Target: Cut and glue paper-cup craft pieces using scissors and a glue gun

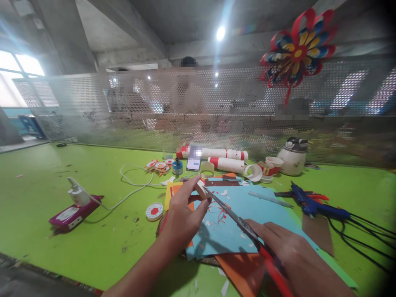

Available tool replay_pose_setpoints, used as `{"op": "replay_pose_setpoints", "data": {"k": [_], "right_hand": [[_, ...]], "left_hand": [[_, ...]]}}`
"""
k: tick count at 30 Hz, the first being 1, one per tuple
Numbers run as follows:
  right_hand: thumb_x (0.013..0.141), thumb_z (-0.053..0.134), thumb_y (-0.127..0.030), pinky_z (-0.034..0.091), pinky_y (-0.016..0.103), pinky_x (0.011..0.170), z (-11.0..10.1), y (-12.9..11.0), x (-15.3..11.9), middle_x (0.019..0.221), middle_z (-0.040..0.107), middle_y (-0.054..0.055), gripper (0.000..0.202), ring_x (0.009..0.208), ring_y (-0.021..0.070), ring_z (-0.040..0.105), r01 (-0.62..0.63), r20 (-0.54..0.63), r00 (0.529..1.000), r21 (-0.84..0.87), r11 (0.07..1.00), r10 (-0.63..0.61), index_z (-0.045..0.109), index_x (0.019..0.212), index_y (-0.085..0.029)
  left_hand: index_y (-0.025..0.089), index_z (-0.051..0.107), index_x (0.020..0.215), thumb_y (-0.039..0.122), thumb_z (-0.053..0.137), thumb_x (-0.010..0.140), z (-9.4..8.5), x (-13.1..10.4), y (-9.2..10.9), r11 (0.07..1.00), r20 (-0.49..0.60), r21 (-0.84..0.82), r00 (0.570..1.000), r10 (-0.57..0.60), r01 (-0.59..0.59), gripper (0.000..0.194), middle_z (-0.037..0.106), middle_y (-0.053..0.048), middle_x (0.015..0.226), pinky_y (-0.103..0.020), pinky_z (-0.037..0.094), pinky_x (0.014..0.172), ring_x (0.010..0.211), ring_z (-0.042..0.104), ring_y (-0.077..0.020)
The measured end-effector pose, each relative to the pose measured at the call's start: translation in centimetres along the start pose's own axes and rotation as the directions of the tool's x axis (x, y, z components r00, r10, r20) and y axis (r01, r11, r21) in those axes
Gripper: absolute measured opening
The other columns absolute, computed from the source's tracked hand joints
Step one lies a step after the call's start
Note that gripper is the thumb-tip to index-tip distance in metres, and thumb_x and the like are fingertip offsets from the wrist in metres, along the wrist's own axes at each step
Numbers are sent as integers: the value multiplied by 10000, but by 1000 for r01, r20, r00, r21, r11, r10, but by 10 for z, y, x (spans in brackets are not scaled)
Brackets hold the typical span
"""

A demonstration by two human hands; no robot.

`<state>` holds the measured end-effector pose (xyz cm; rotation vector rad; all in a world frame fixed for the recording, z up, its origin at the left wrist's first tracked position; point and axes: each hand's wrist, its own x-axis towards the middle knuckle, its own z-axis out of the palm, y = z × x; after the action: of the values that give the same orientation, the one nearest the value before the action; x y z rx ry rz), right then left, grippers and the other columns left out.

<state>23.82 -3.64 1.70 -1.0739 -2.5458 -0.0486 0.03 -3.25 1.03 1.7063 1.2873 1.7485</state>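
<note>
My left hand pinches a cut-down paper cup base with a pale rim between thumb and fingers. In my right hand are scissors with long metal blades and red handles, their tips touching or very near the cup base. Both hands are above a light-blue paper sheet strewn with small white and red scraps. To the left of my left hand lies a round disc with a red hexagon in its centre. Whether the blades are slightly parted is hard to see.
A blue glue gun with black cables lies right. Stacked paper cups, a phone, a blue bottle, and a white jug line the back. A purple power strip with a charger is left. A perforated screen stands behind.
</note>
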Motion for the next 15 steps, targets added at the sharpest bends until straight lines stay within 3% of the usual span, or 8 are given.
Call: {"op": "replay_pose_setpoints", "data": {"k": [6, 11, 15], "right_hand": [[791, 523, -136, 553, 318, 668, -6, -2, 2, 844, 719, 69, 431, 724, 238, 683, -68, 60, 996, 97, 993, 63, 642, 1192, -237], [829, 534, -259, 545, 328, 700, -17, -4, 7, 940, 741, 68, 323, 822, 269, 685, -119, 130, 988, 324, 939, 80, 691, 1112, -265], [849, 555, -367, 518, 269, 614, -19, 2, 7, 795, 724, 44, 266, 687, 218, 663, -146, 171, 983, 512, 846, 66, 722, 1001, -226]], "left_hand": [[169, 526, 1285, 223, 653, 807, -3, 0, 2, 989, 68, -98, 992, -107, 113, 498, 615, -116, 1230, -375, 544, 901, 1026, 631, -217], [190, 536, 1284, 306, 680, 810, -9, 4, 6, 946, 189, -224, 963, -193, 234, 509, 662, -86, 1050, -336, 529, 804, 909, 626, -189], [229, 538, 1258, 272, 715, 780, -13, 8, 11, 856, 240, -443, 955, -175, 268, 511, 655, -66, 1029, -279, 494, 732, 883, 606, -166]]}}
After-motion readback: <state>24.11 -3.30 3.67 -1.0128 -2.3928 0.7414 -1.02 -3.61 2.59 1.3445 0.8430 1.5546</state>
